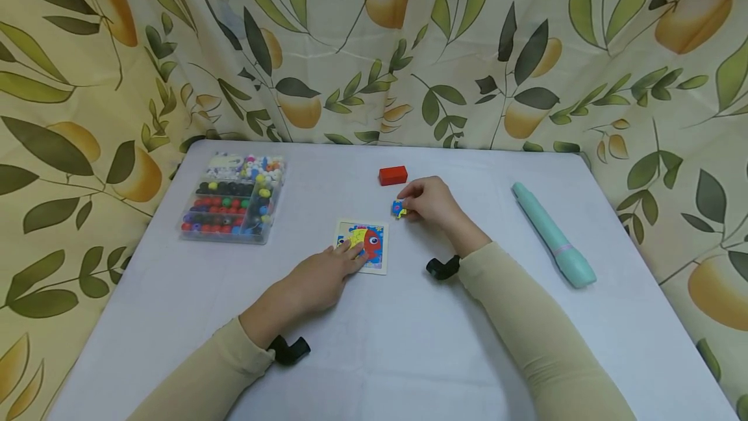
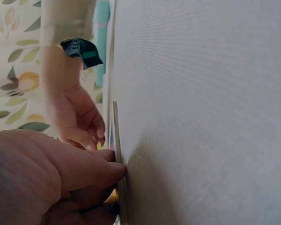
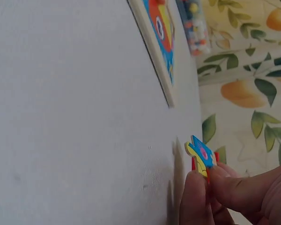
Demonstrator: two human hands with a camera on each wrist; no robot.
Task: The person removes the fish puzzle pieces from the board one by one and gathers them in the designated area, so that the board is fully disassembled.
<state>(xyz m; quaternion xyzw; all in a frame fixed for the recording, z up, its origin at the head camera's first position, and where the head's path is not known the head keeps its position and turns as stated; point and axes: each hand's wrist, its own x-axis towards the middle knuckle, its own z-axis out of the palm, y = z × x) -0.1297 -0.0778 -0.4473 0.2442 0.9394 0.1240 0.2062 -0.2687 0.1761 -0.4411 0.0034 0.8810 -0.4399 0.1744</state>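
Observation:
In the head view my left hand (image 1: 318, 278) rests on a small fish jigsaw puzzle board (image 1: 378, 265), its fingers spread over the picture. The left wrist view shows that thumb at the edge of the board (image 2: 116, 122). A red and yellow fish on blue shows past the fingers, which cover part of it. My right hand (image 1: 435, 203) is to the upper right of the board. Between thumb and fingertips it pinches a small blue and yellow puzzle piece (image 3: 201, 152), held up just over the white cloth in the right wrist view.
A red block (image 1: 393, 176) lies behind the right hand. At the left stands a clear compartment box (image 1: 193, 235) of colored beads. A mint-green tapered case (image 1: 552, 236) lies at the right. Behind the white-covered table (image 1: 374, 369) hangs a leaf-and-fruit patterned curtain (image 1: 350, 51).

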